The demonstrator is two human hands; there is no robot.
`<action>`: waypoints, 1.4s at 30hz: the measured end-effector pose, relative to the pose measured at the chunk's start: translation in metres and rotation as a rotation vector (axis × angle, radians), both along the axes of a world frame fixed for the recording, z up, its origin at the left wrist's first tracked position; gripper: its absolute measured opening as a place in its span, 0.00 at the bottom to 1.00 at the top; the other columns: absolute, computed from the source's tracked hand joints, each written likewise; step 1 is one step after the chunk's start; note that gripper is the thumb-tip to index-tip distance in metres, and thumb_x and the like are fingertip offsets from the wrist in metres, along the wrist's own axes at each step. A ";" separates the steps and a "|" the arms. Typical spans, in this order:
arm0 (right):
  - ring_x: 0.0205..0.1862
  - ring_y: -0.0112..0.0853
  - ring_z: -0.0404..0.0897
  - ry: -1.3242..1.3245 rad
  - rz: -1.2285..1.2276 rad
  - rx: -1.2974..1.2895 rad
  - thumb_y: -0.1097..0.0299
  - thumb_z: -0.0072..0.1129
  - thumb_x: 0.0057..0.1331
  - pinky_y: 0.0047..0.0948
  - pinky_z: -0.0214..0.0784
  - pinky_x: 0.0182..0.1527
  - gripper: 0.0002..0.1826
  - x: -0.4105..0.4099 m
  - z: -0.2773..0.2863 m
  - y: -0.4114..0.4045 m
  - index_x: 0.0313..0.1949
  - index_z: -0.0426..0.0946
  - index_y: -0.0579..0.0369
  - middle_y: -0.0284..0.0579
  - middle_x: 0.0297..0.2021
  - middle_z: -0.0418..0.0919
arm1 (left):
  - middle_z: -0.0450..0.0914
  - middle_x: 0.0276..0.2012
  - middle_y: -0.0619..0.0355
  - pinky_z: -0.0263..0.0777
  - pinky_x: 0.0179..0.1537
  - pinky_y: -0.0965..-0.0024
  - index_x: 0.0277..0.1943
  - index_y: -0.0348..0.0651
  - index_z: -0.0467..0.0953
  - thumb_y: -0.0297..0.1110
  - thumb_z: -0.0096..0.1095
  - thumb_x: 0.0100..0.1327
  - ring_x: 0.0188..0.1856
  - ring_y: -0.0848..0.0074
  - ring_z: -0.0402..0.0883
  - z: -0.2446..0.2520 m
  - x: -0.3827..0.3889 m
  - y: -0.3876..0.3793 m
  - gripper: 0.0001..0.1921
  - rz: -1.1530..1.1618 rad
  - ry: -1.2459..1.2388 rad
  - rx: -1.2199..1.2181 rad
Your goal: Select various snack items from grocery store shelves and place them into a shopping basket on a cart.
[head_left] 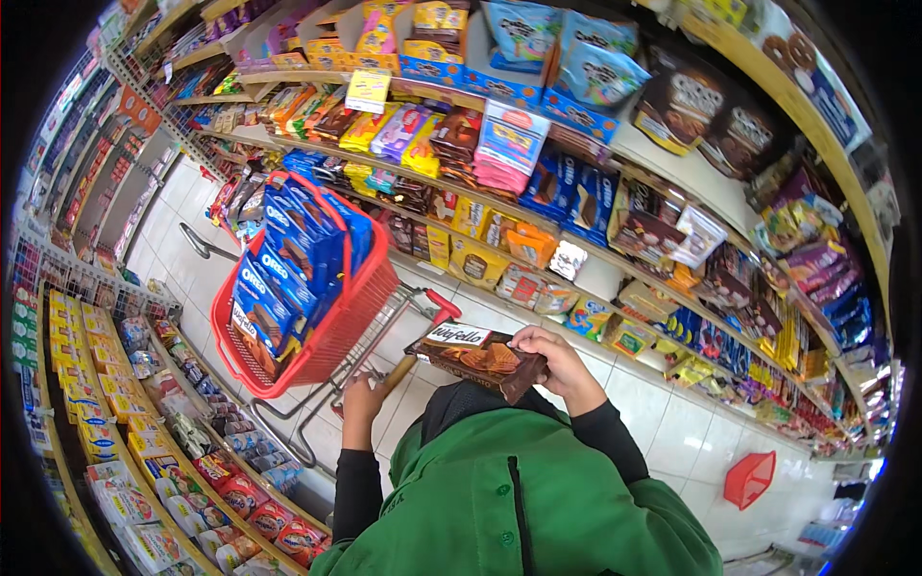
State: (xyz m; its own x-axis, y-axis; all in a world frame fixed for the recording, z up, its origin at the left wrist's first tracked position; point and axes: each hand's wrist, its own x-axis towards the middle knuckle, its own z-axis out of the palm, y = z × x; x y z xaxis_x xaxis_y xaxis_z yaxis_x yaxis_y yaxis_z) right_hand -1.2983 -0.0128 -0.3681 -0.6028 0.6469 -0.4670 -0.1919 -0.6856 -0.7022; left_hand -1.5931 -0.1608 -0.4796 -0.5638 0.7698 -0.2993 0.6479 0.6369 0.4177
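My right hand [551, 356] holds a brown Wafello wafer packet [490, 356] by its right end, in front of my body. My left hand [362, 399] grips the near end of the shopping trolley's handle [400, 371]. On the trolley [360, 342] sits a red plastic basket [364, 313], filled with several upright blue Oreo packets [277, 270]. Another Wafello packet [246, 331] stands at the basket's near side, its lower part hidden behind the basket wall.
Shelves of biscuits and snacks [432, 169] run along the far side and curve to the right. Shelves with yellow boxes [108, 360] and red packs [248, 497] stand at the left. White floor tiles [641, 396] lie between them. A red basket [749, 481] rests on the floor at right.
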 end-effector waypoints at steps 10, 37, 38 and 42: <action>0.11 0.19 0.60 -0.109 -0.221 -0.077 0.68 0.48 0.57 0.16 0.51 0.11 0.07 0.138 -0.007 -0.066 0.33 0.70 0.55 0.34 0.17 0.69 | 0.63 0.45 0.43 0.62 0.47 0.56 0.58 0.50 0.55 0.33 0.57 0.41 0.46 0.51 0.64 -0.052 0.036 -0.028 0.36 -0.058 0.291 -0.239; 0.14 0.21 0.68 -0.085 -0.518 -0.149 0.68 0.46 0.59 0.16 0.58 0.14 0.08 0.254 -0.013 -0.125 0.37 0.69 0.52 0.35 0.21 0.72 | 0.75 0.32 0.38 0.68 0.41 0.57 0.37 0.33 0.65 0.33 0.60 0.42 0.39 0.50 0.74 -0.129 0.067 -0.064 0.19 -0.148 -0.036 -0.174; 0.14 0.21 0.68 -0.086 -0.515 -0.148 0.68 0.46 0.59 0.16 0.58 0.14 0.08 0.253 -0.013 -0.123 0.37 0.69 0.52 0.35 0.21 0.72 | 0.75 0.31 0.38 0.68 0.41 0.57 0.37 0.32 0.67 0.33 0.60 0.42 0.38 0.50 0.75 -0.129 0.072 -0.068 0.19 -0.150 -0.037 -0.151; 0.12 0.22 0.65 -0.107 -0.496 -0.150 0.69 0.45 0.58 0.17 0.56 0.13 0.08 0.246 -0.012 -0.121 0.36 0.69 0.55 0.36 0.21 0.70 | 0.76 0.29 0.40 0.69 0.39 0.59 0.35 0.32 0.70 0.32 0.59 0.41 0.37 0.52 0.75 -0.107 0.096 -0.070 0.17 -0.168 -0.041 -0.200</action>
State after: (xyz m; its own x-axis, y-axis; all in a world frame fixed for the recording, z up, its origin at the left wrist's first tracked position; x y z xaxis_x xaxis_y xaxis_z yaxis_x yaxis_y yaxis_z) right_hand -1.0522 -0.1334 -0.3803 -0.1849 0.7637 -0.6185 -0.4518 -0.6250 -0.6366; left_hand -1.4968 -0.2308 -0.5867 -0.4173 0.7748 -0.4749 0.7369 0.5943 0.3221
